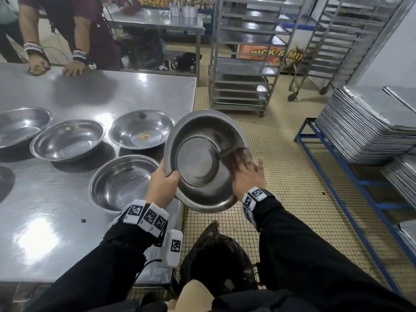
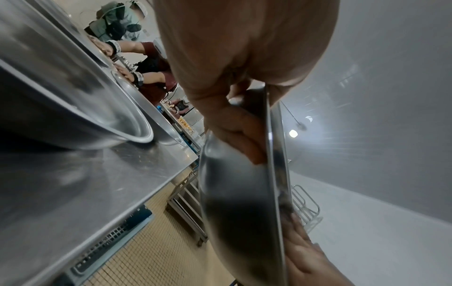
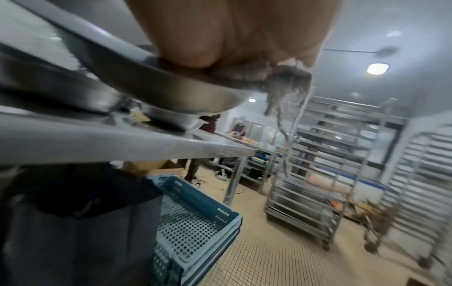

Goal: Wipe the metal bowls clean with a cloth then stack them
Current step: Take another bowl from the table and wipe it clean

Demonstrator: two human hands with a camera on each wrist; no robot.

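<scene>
Round stainless-steel bowl (image 1: 203, 162) held in the air off the right edge of the steel table (image 1: 67, 233), above the tiled floor, tipped so its open mouth faces the wearer. Left hand (image 1: 163, 184) grasps the rim at about 8 o'clock, thumb inside, fingers curled behind the wall; the left wrist view confirms the rim pinched between thumb and fingers. Right hand (image 1: 247, 176) sits at about 4 o'clock on the rim, pressing a frayed grey-brown cloth (image 1: 234, 157) against the inner wall; fingers blurred, but the right wrist view shows them bunched on the cloth, threads dangling past the rim. Four more shallow metal bowls lie separately on the table, mouths up, none stacked; nearest one (image 1: 123, 182) just at 9 o'clock of the left hand, another (image 1: 140, 129) carrying a yellow scrap inside. Judgement: wiping under way; set-down falls to the left hand, toward 9 o'clock.
</scene>
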